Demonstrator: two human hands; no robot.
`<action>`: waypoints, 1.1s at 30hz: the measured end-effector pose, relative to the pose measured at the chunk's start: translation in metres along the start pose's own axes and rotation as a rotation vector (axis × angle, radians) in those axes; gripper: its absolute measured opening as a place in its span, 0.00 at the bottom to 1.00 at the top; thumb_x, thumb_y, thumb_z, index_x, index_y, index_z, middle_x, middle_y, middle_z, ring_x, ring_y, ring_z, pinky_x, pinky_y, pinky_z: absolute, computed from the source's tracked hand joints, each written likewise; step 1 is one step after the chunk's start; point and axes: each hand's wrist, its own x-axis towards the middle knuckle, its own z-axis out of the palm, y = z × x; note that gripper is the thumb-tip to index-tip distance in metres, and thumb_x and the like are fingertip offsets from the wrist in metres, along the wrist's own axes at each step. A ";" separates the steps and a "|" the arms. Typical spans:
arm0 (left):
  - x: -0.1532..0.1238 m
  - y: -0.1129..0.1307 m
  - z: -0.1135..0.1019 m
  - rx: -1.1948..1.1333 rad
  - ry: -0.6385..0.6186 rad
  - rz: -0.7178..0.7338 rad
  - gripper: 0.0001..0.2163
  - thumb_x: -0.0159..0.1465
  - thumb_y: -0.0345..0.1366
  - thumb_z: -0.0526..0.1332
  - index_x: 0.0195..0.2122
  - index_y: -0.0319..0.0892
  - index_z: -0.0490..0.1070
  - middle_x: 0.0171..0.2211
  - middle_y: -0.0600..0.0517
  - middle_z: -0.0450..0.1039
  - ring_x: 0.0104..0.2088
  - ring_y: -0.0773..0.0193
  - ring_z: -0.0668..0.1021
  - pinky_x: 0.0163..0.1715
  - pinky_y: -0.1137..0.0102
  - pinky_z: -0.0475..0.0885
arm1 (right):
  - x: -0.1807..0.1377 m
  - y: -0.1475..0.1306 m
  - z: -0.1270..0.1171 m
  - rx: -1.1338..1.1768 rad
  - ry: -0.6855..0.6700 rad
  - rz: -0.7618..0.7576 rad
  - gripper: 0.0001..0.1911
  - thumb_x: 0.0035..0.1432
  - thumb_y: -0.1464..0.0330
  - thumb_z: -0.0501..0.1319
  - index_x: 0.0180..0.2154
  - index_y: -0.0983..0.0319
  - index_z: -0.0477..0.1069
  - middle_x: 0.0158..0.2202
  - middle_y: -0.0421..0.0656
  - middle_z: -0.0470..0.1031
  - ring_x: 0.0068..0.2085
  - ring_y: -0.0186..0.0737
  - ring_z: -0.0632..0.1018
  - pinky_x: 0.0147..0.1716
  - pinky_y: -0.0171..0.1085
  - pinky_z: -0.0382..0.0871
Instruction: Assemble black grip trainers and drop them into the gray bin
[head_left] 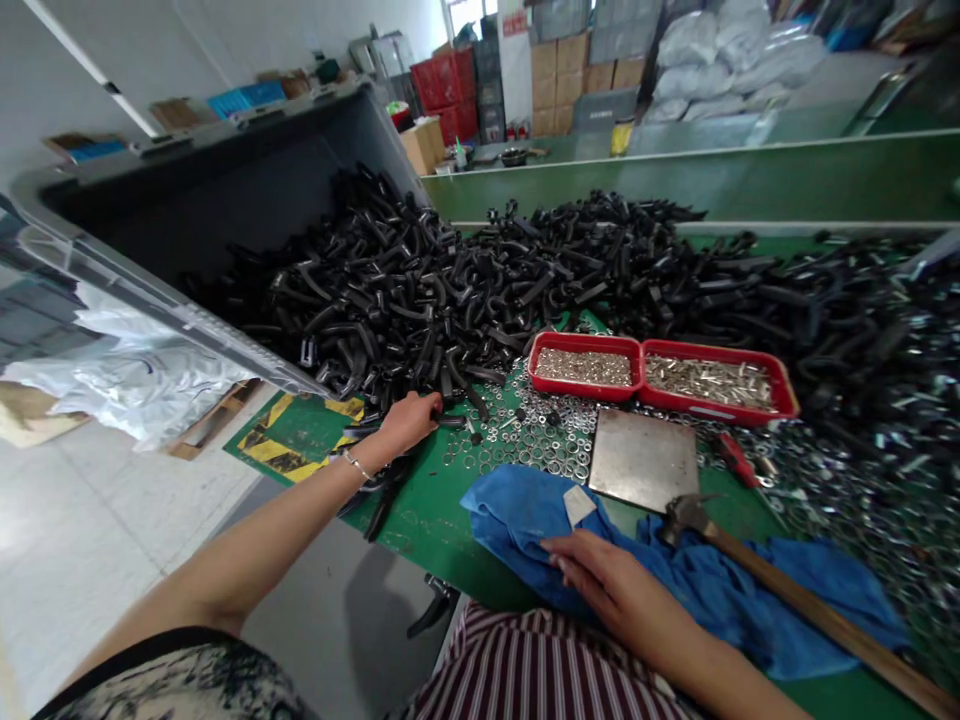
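My left hand (pixel 409 424) is at the near edge of a large heap of black curved lever-like parts (pixel 420 290). Its fingers are closed around a dark part (pixel 451 422), whose end sticks out to the right of them. My right hand (pixel 604 578) lies palm down over a blue cloth (pixel 517 510), its fingers stretched out and holding nothing. A small pale square piece (pixel 578 506) rests on the cloth just beyond those fingertips. Farther off is a flat metal plate (pixel 643 458). Across the cloth's right part lies a wooden-handled hammer (pixel 787 585).
A tipped grey crate (pixel 187 315) spills parts onto the green table (pixel 431 520). Two joined red trays (pixel 720 412) hold small metal pins and bits. Loose rings (pixel 555 450) surround the plate, beside a red-handled tool (pixel 739 462). One black part (pixel 433 607) is below the table edge.
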 end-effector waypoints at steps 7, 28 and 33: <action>-0.050 0.033 -0.028 -0.410 0.321 0.397 0.12 0.67 0.33 0.56 0.50 0.47 0.71 0.45 0.48 0.64 0.44 0.61 0.73 0.49 0.66 0.71 | -0.009 0.009 -0.051 0.214 0.252 0.199 0.18 0.67 0.56 0.55 0.51 0.58 0.73 0.43 0.48 0.77 0.37 0.42 0.79 0.39 0.44 0.76; -0.065 0.169 0.020 -1.731 -0.043 0.150 0.13 0.65 0.44 0.59 0.43 0.39 0.74 0.30 0.50 0.76 0.30 0.64 0.76 0.35 0.69 0.71 | -0.005 0.018 0.004 0.480 0.244 0.353 0.22 0.66 0.52 0.54 0.53 0.59 0.64 0.27 0.37 0.71 0.19 0.33 0.68 0.19 0.33 0.60; -0.007 0.102 0.012 -0.878 0.166 0.145 0.05 0.62 0.34 0.60 0.38 0.40 0.74 0.34 0.52 0.74 0.34 0.63 0.75 0.37 0.70 0.70 | -0.022 0.026 -0.022 0.755 0.423 0.297 0.23 0.69 0.57 0.53 0.60 0.59 0.58 0.41 0.46 0.79 0.27 0.34 0.75 0.29 0.36 0.71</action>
